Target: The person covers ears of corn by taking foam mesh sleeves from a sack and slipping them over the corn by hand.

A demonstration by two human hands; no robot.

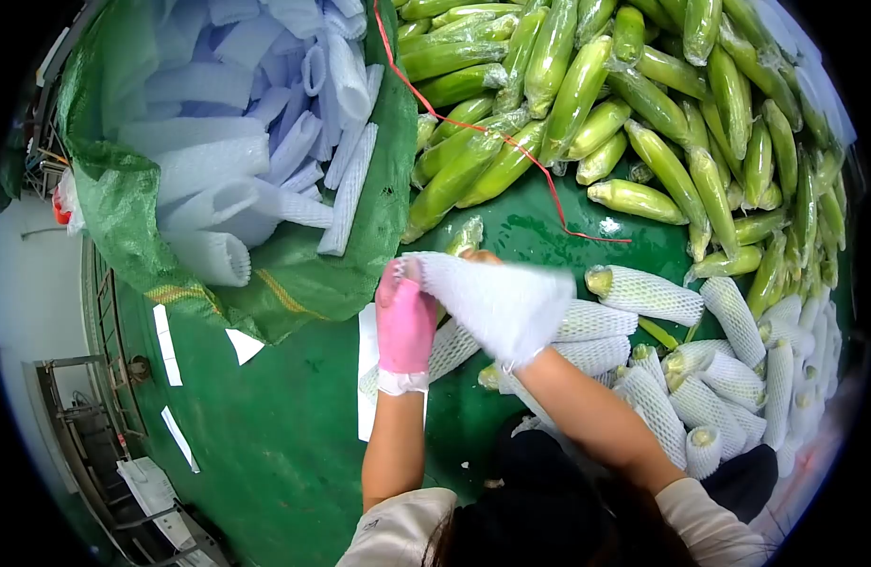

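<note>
My left hand (405, 321), in a pink glove with a white cuff, is closed on one end of a white foam net sleeve (492, 298). That sleeve spreads over my right hand (483, 256) and hides most of it. Only a bit of the right hand shows past the sleeve's upper edge, so its grip is hidden. Just beyond the hands lies a plastic-wrapped corn cob (468, 232). Below them, a sleeved corn cob (454, 348) lies partly covered by the hands.
A green woven sack (360, 246) full of foam net sleeves (213, 163) stands at upper left. Wrapped corn cobs (577, 85) are heaped at the top and right. Sleeved cobs (705, 411) pile up at lower right. A red string (511, 142) crosses the green surface (294, 406).
</note>
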